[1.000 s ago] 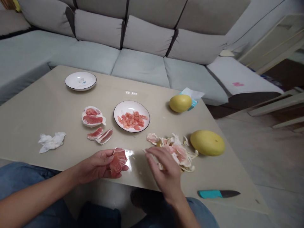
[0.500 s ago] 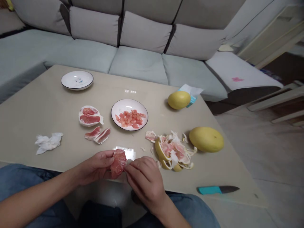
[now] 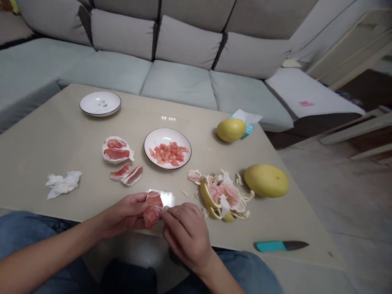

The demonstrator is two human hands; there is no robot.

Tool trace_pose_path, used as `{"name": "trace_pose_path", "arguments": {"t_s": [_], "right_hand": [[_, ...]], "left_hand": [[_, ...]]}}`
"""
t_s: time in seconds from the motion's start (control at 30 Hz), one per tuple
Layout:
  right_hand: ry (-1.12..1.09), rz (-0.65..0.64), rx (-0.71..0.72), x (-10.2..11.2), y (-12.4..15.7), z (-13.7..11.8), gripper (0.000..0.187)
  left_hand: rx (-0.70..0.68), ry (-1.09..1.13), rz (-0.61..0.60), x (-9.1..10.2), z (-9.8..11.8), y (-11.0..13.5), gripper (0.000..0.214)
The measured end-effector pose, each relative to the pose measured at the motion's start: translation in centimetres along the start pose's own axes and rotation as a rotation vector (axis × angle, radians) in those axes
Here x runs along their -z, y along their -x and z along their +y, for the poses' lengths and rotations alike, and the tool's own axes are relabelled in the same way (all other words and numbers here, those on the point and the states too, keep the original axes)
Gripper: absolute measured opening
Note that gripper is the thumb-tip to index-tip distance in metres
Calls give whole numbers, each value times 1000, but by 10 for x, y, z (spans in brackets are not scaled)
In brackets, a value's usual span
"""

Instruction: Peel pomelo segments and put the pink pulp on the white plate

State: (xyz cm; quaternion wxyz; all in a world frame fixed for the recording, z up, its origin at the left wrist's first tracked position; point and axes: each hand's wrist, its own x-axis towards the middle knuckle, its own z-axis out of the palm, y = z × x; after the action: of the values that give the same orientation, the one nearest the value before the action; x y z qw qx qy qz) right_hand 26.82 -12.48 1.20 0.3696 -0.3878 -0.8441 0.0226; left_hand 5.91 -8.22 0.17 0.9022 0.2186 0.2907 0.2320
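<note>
My left hand [image 3: 130,212] is closed around a peeled pink pomelo segment [image 3: 153,209], thumb on its near side, just past the table's front edge. My right hand [image 3: 188,232] pinches at the segment's right edge. What exactly lies between those fingertips is partly hidden, though a small whitish bit shows there. Beyond the hands, a dark-rimmed plate [image 3: 156,136] holds several small pieces of pink pulp [image 3: 170,154]. Left of that plate lie a partly peeled chunk of pomelo [image 3: 116,153] and two loose segments [image 3: 132,175]. A heap of yellow peel [image 3: 211,198] and membrane sits right of the hands.
Two whole yellow pomelos stand to the right, one near [image 3: 266,180] and one farther off [image 3: 231,130] by a tissue pack [image 3: 248,126]. A teal-handled knife [image 3: 281,246] lies at the front right edge. Crumpled tissue [image 3: 63,184] and another plate [image 3: 100,103] are on the left.
The view has shifted very slightly. Both hands stay in nearly the same place, with the pomelo segment turned a little between them.
</note>
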Motion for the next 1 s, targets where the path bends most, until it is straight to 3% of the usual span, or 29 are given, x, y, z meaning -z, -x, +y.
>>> {"name": "trace_pose_path", "arguments": {"t_s": [0.3,0.47,0.6,1.0], "right_hand": [[8,1,26,-2,1,0,22],[99,38,-143,4,5,19,19],[212,-34,-282,6,8,39,12],[178,-37,-328,-2,8,40,18]], "left_hand": [[1,-5,-1,1,0,0,35],[-8,3,4,4,1,2,44],[-18,30,23,1,3,4,52],[-87,-44,80,-8,8,6,32]]}}
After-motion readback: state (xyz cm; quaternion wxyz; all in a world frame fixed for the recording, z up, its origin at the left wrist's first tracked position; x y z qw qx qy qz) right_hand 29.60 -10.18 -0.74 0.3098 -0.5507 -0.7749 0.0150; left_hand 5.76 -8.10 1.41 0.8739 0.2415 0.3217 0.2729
